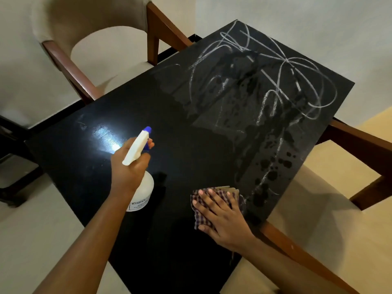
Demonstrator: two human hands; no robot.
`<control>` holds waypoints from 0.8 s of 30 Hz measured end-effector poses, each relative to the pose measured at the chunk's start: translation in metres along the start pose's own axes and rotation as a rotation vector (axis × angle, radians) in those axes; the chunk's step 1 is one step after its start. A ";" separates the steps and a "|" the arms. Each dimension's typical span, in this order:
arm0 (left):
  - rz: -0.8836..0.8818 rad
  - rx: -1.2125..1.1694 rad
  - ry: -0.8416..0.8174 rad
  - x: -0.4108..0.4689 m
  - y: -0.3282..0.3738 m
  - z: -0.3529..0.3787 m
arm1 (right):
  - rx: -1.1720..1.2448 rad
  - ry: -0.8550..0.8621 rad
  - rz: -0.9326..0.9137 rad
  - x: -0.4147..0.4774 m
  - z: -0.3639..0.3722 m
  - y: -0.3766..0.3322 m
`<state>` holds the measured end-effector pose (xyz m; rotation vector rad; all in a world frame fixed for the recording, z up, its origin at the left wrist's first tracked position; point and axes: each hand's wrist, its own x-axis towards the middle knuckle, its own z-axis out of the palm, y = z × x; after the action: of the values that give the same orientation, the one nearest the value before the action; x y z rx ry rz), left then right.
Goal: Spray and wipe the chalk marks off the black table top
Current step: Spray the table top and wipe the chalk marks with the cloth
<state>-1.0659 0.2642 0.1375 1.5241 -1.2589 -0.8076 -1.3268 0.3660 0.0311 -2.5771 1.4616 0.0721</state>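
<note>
White chalk scribbles (275, 77) cover the far right part of the black table top (95, 166), with dark wet spots and runs among them down to the right edge. My left hand (129, 168) grips a white spray bottle (141, 187) with a blue nozzle, held above the table's middle and pointing towards the marks. My right hand (220, 213) lies flat with fingers spread on a folded checked cloth (214, 198) at the near right of the table, next to the wet spots.
A beige upholstered chair with a brown wooden frame (84, 35) stands at the far left. More wooden chair frames (360, 145) stand along the right side, close under the table's edge. A bright light reflection (106, 136) shows on the left half.
</note>
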 end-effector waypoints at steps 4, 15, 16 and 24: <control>-0.002 0.021 -0.022 0.002 0.001 0.002 | -0.006 -0.055 -0.030 0.047 -0.010 0.036; -0.035 -0.011 -0.064 -0.001 0.007 -0.009 | 0.091 -0.093 0.229 0.016 -0.023 0.014; -0.027 -0.009 -0.074 -0.002 0.007 -0.010 | 0.093 -0.097 0.183 -0.006 -0.018 0.003; 0.035 0.011 -0.137 -0.017 0.013 -0.007 | 0.065 -0.113 0.218 0.003 -0.019 0.025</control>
<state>-1.0681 0.2827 0.1500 1.4714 -1.3884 -0.8960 -1.3476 0.3470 0.0460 -2.3137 1.6666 0.1921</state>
